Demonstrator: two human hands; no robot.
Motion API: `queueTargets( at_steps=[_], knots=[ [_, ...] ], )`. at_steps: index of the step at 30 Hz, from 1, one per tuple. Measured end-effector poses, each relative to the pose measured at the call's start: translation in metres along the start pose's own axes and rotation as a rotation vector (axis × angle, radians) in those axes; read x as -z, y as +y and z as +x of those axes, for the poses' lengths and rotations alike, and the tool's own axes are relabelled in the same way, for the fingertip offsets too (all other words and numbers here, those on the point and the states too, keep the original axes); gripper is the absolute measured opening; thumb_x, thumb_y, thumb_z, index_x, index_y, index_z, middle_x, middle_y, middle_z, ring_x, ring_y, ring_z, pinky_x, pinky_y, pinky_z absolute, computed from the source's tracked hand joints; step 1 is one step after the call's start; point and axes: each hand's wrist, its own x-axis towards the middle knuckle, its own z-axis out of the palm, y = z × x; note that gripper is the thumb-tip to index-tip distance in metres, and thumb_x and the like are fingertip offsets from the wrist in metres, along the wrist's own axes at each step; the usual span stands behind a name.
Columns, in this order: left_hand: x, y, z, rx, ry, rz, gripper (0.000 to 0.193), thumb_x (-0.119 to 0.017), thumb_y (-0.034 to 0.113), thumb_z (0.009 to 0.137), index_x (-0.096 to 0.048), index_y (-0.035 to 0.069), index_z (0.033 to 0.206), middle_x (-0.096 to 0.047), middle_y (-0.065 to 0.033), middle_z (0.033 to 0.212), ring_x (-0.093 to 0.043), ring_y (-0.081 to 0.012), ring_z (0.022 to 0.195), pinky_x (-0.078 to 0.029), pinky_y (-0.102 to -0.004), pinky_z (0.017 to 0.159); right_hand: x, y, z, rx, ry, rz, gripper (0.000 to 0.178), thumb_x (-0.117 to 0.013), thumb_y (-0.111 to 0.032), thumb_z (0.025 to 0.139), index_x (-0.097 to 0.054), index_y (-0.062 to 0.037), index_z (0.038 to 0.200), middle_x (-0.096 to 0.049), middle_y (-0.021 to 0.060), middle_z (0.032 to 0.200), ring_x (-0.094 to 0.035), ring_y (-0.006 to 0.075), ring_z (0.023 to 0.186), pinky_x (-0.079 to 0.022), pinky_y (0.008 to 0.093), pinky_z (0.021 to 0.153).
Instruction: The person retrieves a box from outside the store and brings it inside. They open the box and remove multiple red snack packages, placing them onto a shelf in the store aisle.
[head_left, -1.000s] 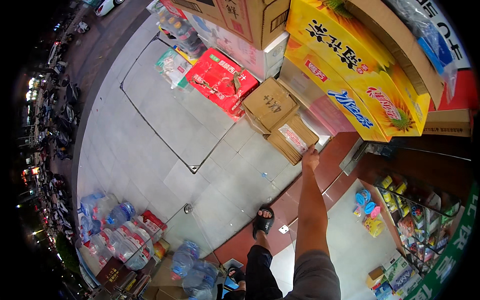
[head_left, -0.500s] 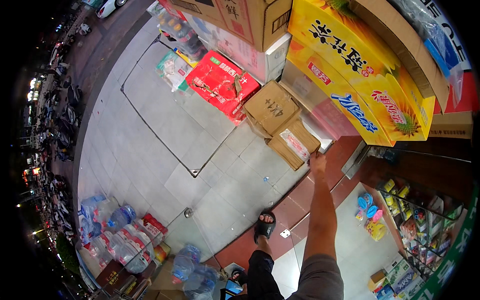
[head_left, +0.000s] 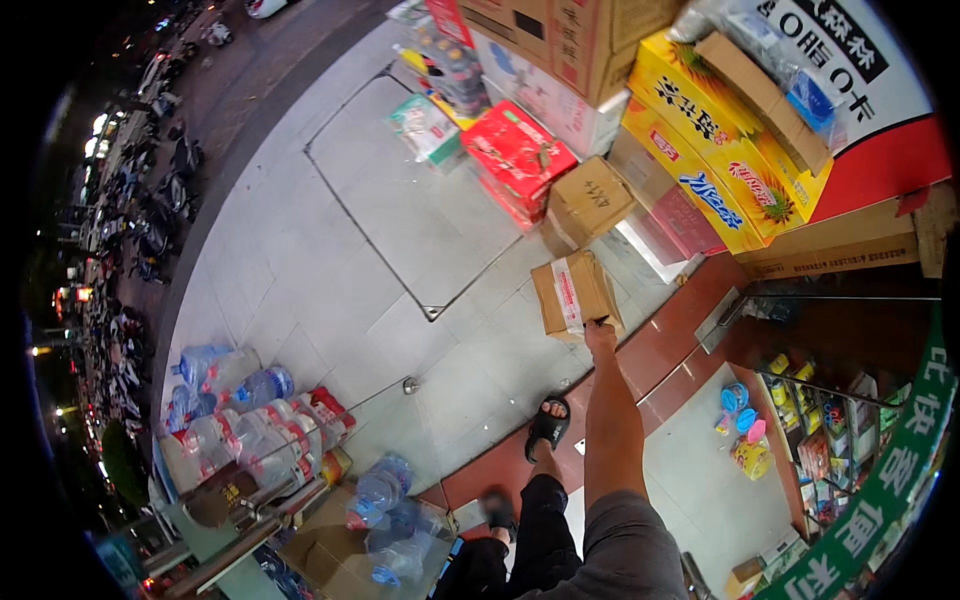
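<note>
We take the red box point(head_left: 520, 155) as our landmark. Nearer to us and to its right is the labelled carton point(head_left: 577, 295), brown cardboard with a white-and-red strip across its top. Our right hand point(head_left: 601, 338) meets that carton at its near edge, the fingers closed and gripping it; a small dark shape at their tips is too small to make out. Whether the carton hangs or rests on the pale floor tiles point(head_left: 390, 250), we cannot tell. Our left hand is out of view, so we cannot tell how its fingers stand. Just to the red box's right we see a plain brown carton point(head_left: 592, 198), and farther right a large yellow carton point(head_left: 725, 150). Just left of the red box lies a white-and-green package point(head_left: 428, 130). Well apart from it, on the near left, we see clear plastic bottles point(head_left: 375, 490). Between the red box and us stands our foot in a black sandal point(head_left: 547, 428).
</note>
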Motion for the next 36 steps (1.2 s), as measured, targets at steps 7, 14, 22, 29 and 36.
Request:
queueTargets(
  at_steps=[7,14,22,29,36],
  knots=[
    [-0.009,0.024,-0.031,-0.020,-0.091,-0.385,0.035,-0.074,0.011,0.089,-0.059,-0.011,0.112,-0.067,-0.0194,0.103,-0.066,-0.0195,0.084,-0.060,-0.0352,0.074,-0.012,0.072,-0.161,0.051,-0.042,-0.102,0.052,-0.058,-0.042,0.081,-0.071,0.0074,0.092,-0.071,0.0254,0.088,-0.071,0.0330,0.083,-0.055,0.0425,0.073],
    [-0.030,0.025,-0.042,-0.264,-0.096,-0.123,0.064,-0.075,0.023,0.088,-0.033,-0.015,0.117,-0.045,-0.0239,0.111,-0.054,-0.0296,0.096,-0.050,-0.0399,0.079,0.058,0.178,-0.394,0.180,-0.236,0.125,0.031,-0.061,-0.032,0.080,-0.067,-0.0024,0.071,-0.059,0.0084,0.058,-0.052,0.0196,0.044,-0.041,0.0359,0.043],
    [0.177,-0.025,-0.203,-0.360,-1.166,-0.649,0.052,-0.065,0.027,0.093,-0.050,-0.005,0.132,-0.055,-0.0211,0.126,-0.050,-0.0350,0.121,-0.035,-0.0453,0.107,0.261,0.260,-0.676,0.222,-0.384,0.377,0.025,-0.060,-0.019,0.079,-0.065,0.0008,0.065,-0.056,0.0049,0.055,-0.047,0.0123,0.049,-0.036,0.0303,0.046],
    [0.376,-0.057,-0.386,1.063,-3.099,-0.029,0.093,-0.040,0.084,0.083,-0.056,0.010,0.136,-0.062,-0.0127,0.131,-0.062,-0.0286,0.115,-0.054,-0.0453,0.091,0.395,0.404,-0.853,0.393,-0.227,0.174,0.028,-0.061,-0.021,0.077,-0.069,0.0054,0.078,-0.062,0.0210,0.061,-0.064,0.0273,0.059,-0.051,0.0387,0.061],
    [0.600,0.078,-0.437,1.052,-3.632,-0.161,0.082,-0.042,0.073,0.091,-0.047,0.010,0.144,-0.057,-0.0119,0.137,-0.059,-0.0284,0.119,-0.047,-0.0433,0.103,0.477,0.565,-0.974,0.443,0.218,-0.099,0.023,-0.062,-0.022,0.075,-0.066,0.0007,0.070,-0.061,0.0204,0.060,-0.063,0.0398,0.063,-0.053,0.0467,0.062]
  ],
)
